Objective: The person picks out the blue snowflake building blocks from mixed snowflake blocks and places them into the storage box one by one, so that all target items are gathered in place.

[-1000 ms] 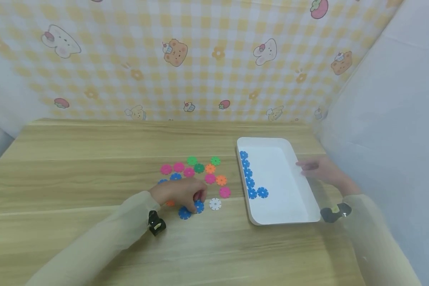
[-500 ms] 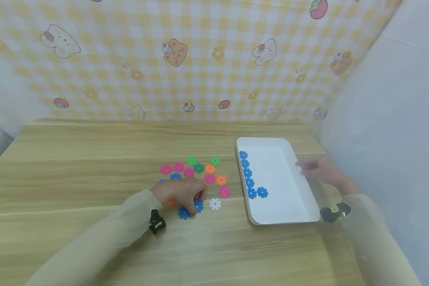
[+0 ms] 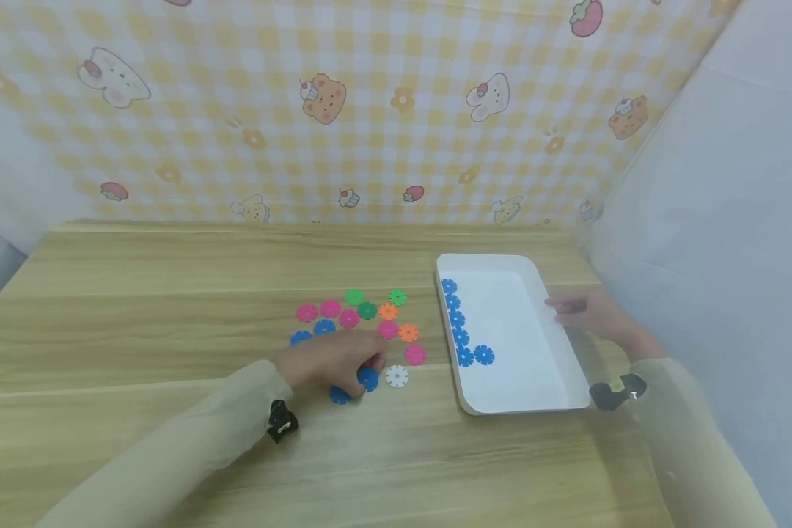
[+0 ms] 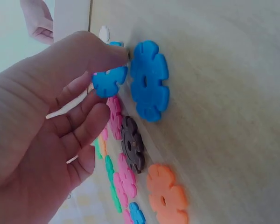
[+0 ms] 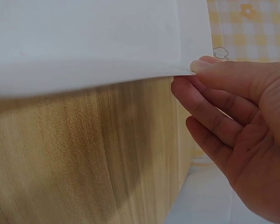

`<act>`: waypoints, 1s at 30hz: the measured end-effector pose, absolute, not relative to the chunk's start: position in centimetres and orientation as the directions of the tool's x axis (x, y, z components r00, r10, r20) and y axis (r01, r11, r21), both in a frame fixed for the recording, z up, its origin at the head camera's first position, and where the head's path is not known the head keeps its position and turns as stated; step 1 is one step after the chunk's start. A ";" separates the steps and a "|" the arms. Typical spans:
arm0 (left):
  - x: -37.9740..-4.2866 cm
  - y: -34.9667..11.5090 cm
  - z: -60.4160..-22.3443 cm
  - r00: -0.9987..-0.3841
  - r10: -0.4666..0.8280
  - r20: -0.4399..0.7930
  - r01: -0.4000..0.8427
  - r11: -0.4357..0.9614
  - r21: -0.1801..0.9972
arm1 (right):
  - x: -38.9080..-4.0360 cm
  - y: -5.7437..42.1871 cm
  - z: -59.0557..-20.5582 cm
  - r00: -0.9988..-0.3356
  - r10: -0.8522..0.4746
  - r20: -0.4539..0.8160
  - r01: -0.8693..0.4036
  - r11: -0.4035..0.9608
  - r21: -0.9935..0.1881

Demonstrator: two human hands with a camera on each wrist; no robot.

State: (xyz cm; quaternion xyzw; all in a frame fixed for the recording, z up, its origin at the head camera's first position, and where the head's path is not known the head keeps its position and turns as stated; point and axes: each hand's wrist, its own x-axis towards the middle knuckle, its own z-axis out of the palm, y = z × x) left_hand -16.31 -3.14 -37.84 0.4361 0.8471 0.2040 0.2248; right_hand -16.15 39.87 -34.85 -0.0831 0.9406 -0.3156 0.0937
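Observation:
My left hand point(image 3: 339, 359) pinches a notched blue snowflake disc point(image 4: 109, 81) between thumb and fingers, and the disc stands tilted. Right beside the thumb lies another blue disc point(image 4: 149, 81), flat on the wooden table. A white disc point(image 3: 397, 377) is just right of this hand. At the right, my right hand point(image 5: 238, 112) grips the rim of a white rectangular tray point(image 5: 107, 77) between thumb and fingers. Several blue discs point(image 3: 484, 355) are in the tray, most in a column along its left wall. The left hand covers part of the loose discs in the head view.
Beyond the left hand are loose pink discs point(image 3: 415, 355), orange discs point(image 3: 408, 333) and green discs point(image 3: 397, 297). A dark brown disc point(image 4: 132, 143) and an orange disc point(image 4: 167, 193) show in the left wrist view. A checked cloth point(image 3: 402, 147) hangs behind the table.
The blue disc in my left hand has tipped up a little from the table, and the wrist has shifted slightly left and down. My right hand and the tray stay put.

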 end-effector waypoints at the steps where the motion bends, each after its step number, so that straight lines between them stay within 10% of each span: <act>1: -16.3 -3.2 -37.9 -0.513 0.837 -0.191 0.655 0.525 0.543 | -16.2 39.8 -34.8 -0.969 -0.216 -0.121 -0.099 0.787 -0.608; 18: -16.9 -1.5 -36.3 -0.411 0.911 -0.045 0.531 0.280 0.800 | -16.1 39.8 -34.9 -0.969 -0.232 -0.089 -0.129 0.777 -0.616; 30: -18.9 5.8 -35.3 -0.550 0.834 0.053 0.441 0.235 0.866 | -16.1 39.8 -34.8 -0.969 -0.221 -0.113 -0.112 0.797 -0.594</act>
